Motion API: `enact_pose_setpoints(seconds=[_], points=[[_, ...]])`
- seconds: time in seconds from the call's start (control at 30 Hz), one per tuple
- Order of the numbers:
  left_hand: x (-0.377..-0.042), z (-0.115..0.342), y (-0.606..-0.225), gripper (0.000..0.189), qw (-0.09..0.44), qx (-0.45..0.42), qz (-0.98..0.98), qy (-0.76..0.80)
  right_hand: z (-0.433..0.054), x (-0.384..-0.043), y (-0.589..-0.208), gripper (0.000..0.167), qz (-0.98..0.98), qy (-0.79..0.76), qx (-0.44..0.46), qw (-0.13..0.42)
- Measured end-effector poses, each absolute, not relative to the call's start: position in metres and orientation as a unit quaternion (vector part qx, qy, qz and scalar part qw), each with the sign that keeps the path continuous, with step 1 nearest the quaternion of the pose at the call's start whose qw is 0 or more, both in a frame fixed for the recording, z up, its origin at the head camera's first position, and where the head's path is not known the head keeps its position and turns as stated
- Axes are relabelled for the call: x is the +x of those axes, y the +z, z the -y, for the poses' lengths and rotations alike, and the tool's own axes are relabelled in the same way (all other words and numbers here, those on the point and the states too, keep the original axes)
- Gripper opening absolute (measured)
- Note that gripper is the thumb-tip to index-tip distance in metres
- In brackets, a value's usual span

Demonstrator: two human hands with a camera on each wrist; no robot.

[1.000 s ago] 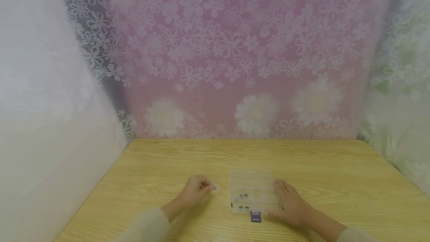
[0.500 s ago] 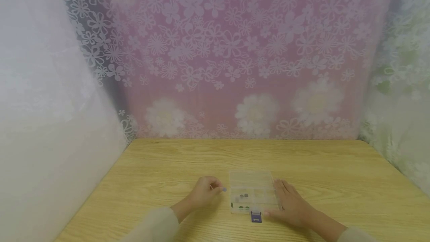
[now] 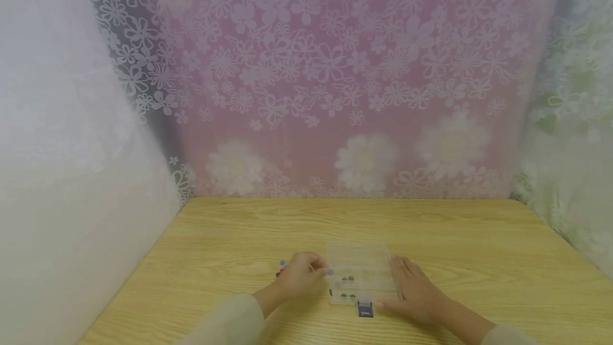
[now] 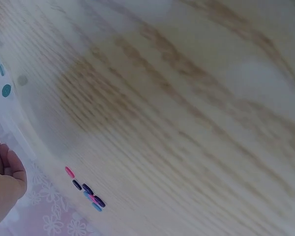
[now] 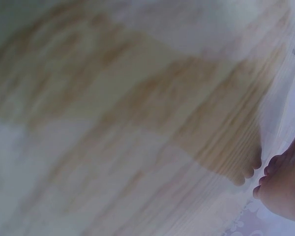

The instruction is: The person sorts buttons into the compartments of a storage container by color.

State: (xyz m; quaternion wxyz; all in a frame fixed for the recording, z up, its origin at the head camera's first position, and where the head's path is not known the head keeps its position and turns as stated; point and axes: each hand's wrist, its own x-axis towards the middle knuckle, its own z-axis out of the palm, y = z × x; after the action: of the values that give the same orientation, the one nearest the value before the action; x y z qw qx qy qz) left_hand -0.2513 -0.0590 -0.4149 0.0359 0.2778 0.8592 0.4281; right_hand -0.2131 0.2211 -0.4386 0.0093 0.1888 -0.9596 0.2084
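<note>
Between the thumb and fingertips of my left hand (image 3: 299, 274) is a small blue button (image 3: 331, 272), right at the left edge of a clear plastic compartment box (image 3: 356, 253). My right hand (image 3: 417, 292) rests along the box's right side, fingers straight, thumb near the blue latch (image 3: 365, 309) at the front. Dark green buttons (image 3: 351, 278) lie in compartments on the box's left side. In the left wrist view, the left hand (image 4: 7, 182) shows only in part, and the button it pinches is hidden. The right wrist view catches the right hand (image 5: 285, 191) at its edge.
Several loose buttons (image 4: 87, 189), pink, black and blue, lie on the wooden table (image 3: 239, 228) to the left of the box, partly behind the left hand in the head view. Flowered curtains (image 3: 335, 95) hang behind the table and along its sides.
My left hand has moved right with the blue button, up to the box's left edge. Loose buttons have come into sight behind it. The right hand and the box have stayed put.
</note>
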Motion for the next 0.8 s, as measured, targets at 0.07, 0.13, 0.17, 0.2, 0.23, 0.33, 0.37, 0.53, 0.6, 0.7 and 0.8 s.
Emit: enact_pose_setpoints(seconds=[0.07, 0.13, 0.17, 0.2, 0.23, 0.33, 0.37, 0.53, 0.6, 0.7, 0.8], points=[[-0.251, 0.056, -0.414, 0.017, 0.034, 0.278, -0.859, 0.429, -0.221, -0.213, -0.439, 0.105, 0.96, 0.208, 0.19, 0.009], [-0.251, 0.052, -0.414, 0.015, 0.034, 0.274, -0.858, 0.433, -0.221, -0.213, -0.439, 0.105, 0.96, 0.207, 0.189, 0.01], [-0.251, 0.051, -0.415, 0.014, 0.032, 0.275, -0.858, 0.433, -0.221, -0.213, -0.439, 0.105, 0.96, 0.207, 0.189, 0.01], [-0.25, 0.049, -0.415, 0.014, 0.032, 0.274, -0.857, 0.435, -0.221, -0.213, -0.439, 0.105, 0.96, 0.206, 0.189, 0.011], [-0.25, 0.047, -0.415, 0.013, 0.031, 0.275, -0.857, 0.435, -0.221, -0.213, -0.439, 0.105, 0.96, 0.204, 0.189, 0.012], [-0.25, 0.041, -0.416, 0.011, 0.029, 0.282, -0.856, 0.431, -0.221, -0.213, -0.44, 0.106, 0.962, 0.199, 0.189, 0.016], [-0.25, 0.039, -0.416, 0.011, 0.027, 0.287, -0.856, 0.428, -0.221, -0.213, -0.44, 0.106, 0.962, 0.197, 0.189, 0.019], [-0.249, 0.026, -0.413, 0.01, 0.022, 0.304, -0.856, 0.417, -0.222, -0.214, -0.441, 0.107, 0.963, 0.189, 0.189, 0.029], [-0.248, 0.02, -0.412, 0.009, 0.023, 0.302, -0.856, 0.419, -0.222, -0.214, -0.441, 0.107, 0.963, 0.189, 0.19, 0.026], [-0.246, 0.013, -0.413, 0.009, 0.023, 0.301, -0.853, 0.425, -0.222, -0.214, -0.442, 0.107, 0.963, 0.19, 0.191, 0.021], [-0.245, 0.009, -0.416, 0.009, 0.029, 0.297, -0.851, 0.432, -0.222, -0.213, -0.441, 0.107, 0.963, 0.191, 0.189, 0.019]])
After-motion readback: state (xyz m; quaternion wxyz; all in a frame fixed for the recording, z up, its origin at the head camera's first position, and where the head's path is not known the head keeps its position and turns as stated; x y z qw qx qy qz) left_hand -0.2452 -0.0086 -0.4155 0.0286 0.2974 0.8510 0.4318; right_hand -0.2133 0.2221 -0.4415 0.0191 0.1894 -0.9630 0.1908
